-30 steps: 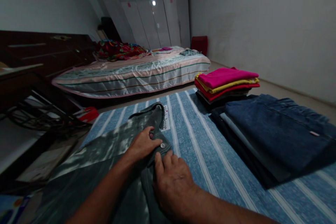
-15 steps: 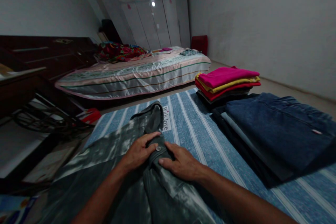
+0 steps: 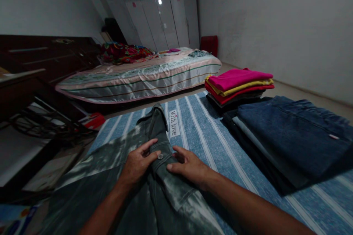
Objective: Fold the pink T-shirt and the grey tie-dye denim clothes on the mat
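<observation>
A faded green-grey denim jacket (image 3: 176,194) with a collar lies spread on the blue striped sheet (image 3: 217,143). A round metal button (image 3: 160,156) shows on its front band. My left hand (image 3: 138,161) grips the cloth beside this button, thumb close to it and index finger stretched above. On the other side, my right hand (image 3: 191,167) has its thumb against the jacket's right edge. Its index finger is held apart from the thumb, and the lower fingers are partly hidden. The collar end points away from me, near a "With love" label (image 3: 174,123) on the sheet.
Folded blue jeans (image 3: 292,132) top a pile at the right. Behind them stands a stack of folded clothes with a pink one (image 3: 242,77) uppermost. Beyond are a made bed (image 3: 154,79) and a wardrobe (image 3: 154,11). A dark table (image 3: 24,88) stands at the left.
The button band has shifted slightly left with my left hand. My right hand's fingers have loosened, with a gap now between them and the band. The collar fold has flattened leftward.
</observation>
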{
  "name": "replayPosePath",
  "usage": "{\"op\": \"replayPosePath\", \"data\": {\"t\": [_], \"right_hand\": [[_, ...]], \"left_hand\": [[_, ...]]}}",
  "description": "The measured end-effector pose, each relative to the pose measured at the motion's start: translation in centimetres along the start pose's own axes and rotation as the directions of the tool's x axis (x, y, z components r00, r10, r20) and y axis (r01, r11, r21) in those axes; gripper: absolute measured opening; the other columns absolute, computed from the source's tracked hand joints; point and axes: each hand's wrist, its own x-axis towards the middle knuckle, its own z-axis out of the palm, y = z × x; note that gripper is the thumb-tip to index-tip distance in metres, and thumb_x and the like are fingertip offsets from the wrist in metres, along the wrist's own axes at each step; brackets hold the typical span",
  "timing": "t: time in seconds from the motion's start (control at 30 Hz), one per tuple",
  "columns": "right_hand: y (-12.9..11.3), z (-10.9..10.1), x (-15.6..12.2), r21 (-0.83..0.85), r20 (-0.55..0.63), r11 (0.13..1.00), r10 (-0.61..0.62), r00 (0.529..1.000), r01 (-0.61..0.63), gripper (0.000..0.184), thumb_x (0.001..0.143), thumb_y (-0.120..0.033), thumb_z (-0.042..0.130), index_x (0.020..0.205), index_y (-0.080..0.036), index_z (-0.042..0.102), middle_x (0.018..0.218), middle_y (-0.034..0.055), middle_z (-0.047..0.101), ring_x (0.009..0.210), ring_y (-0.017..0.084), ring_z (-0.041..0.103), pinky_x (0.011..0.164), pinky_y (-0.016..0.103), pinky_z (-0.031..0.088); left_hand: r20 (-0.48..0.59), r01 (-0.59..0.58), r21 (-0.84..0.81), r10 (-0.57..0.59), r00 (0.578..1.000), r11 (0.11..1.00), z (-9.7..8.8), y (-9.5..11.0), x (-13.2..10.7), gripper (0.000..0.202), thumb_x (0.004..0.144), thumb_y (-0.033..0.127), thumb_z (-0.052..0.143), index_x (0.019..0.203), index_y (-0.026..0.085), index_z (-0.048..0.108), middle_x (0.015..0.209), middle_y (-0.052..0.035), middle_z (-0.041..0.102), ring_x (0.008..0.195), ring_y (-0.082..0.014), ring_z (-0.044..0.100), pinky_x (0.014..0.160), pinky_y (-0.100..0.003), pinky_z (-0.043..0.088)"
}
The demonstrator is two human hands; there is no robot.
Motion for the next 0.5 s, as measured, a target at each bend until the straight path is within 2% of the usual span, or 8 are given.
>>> {"op": "replayPosePath", "data": {"t": [0.03, 0.17, 0.27, 0.33, 0.43, 0.5], "right_hand": [[0.0, 0.0, -0.1, 0.017, 0.018, 1.000, -0.001, 1.000, 0.000, 0.089, 0.061, -0.037, 0.079, 0.140, -0.017, 0.042, 0.139, 0.0131, 0.048, 0.124, 0.026, 0.050, 0.100, 0.036, 0.041], [-0.1, 0.1, -0.3, 0.036, 0.121, 0.997, -0.078, 0.990, 0.074, 0.062, 0.070, -0.036, 0.073, 0.127, -0.022, 0.055, 0.127, 0.0073, 0.059, 0.113, 0.024, 0.058, 0.094, 0.036, 0.046], [-0.2, 0.1, -0.2, 0.019, 0.126, 0.997, -0.074, 0.989, 0.072, 0.062, 0.072, -0.036, 0.071, 0.130, -0.020, 0.054, 0.122, 0.0073, 0.062, 0.111, 0.024, 0.059, 0.091, 0.035, 0.047], [-0.3, -0.1, 0.0, -0.042, 0.135, 0.995, -0.082, 0.987, 0.089, 0.058, 0.074, -0.037, 0.069, 0.127, -0.019, 0.056, 0.117, 0.0064, 0.064, 0.108, 0.023, 0.060, 0.087, 0.033, 0.048], [-0.4, -0.6, 0.0, -0.215, 0.157, 0.961, -0.143, 0.977, 0.175, 0.039, 0.079, -0.040, 0.063, 0.112, -0.020, 0.066, 0.104, 0.0028, 0.068, 0.097, 0.021, 0.062, 0.078, 0.029, 0.049], [-0.5, -1.0, 0.1, -0.326, 0.150, 0.919, -0.181, 0.972, 0.222, 0.032, 0.082, -0.042, 0.058, 0.101, -0.019, 0.069, 0.092, 0.0013, 0.069, 0.085, 0.018, 0.063, 0.069, 0.025, 0.046]], "left_hand": [[-0.014, 0.001, 0.002, -0.001, 1.000, 1.000, 0.0, 0.0, -0.1, 0.075, 0.056, 0.046, 0.074, 0.121, 0.010, 0.064, 0.087, -0.0079, 0.074, 0.079, -0.0255, 0.067, 0.069, -0.031, 0.053], [-0.069, 0.011, -0.019, -0.012, 0.998, 1.000, 0.1, -0.2, -0.2, 0.076, 0.055, 0.048, 0.075, 0.120, 0.010, 0.065, 0.083, -0.0074, 0.073, 0.076, -0.0250, 0.066, 0.065, -0.030, 0.052], [-0.070, 0.022, -0.078, -0.028, 0.997, 0.997, 0.0, -0.6, -0.1, 0.076, 0.055, 0.047, 0.076, 0.121, 0.011, 0.064, 0.088, -0.0088, 0.073, 0.078, -0.0249, 0.066, 0.064, -0.029, 0.052], [-0.058, 0.028, -0.103, -0.035, 0.998, 0.994, -0.1, -1.0, 0.0, 0.077, 0.056, 0.048, 0.077, 0.122, 0.011, 0.063, 0.090, -0.0094, 0.073, 0.076, -0.0240, 0.066, 0.062, -0.028, 0.051], [-0.054, 0.023, -0.090, -0.028, 0.998, 0.996, -0.1, -1.4, 0.0, 0.075, 0.057, 0.048, 0.076, 0.122, 0.012, 0.063, 0.082, -0.0075, 0.072, 0.070, -0.0221, 0.066, 0.057, -0.026, 0.050], [-0.106, 0.005, -0.051, -0.010, 0.994, 0.999, 0.0, -1.6, -0.1, 0.072, 0.057, 0.049, 0.076, 0.118, 0.013, 0.066, 0.076, -0.0060, 0.071, 0.068, -0.0216, 0.065, 0.055, -0.026, 0.049]]}}
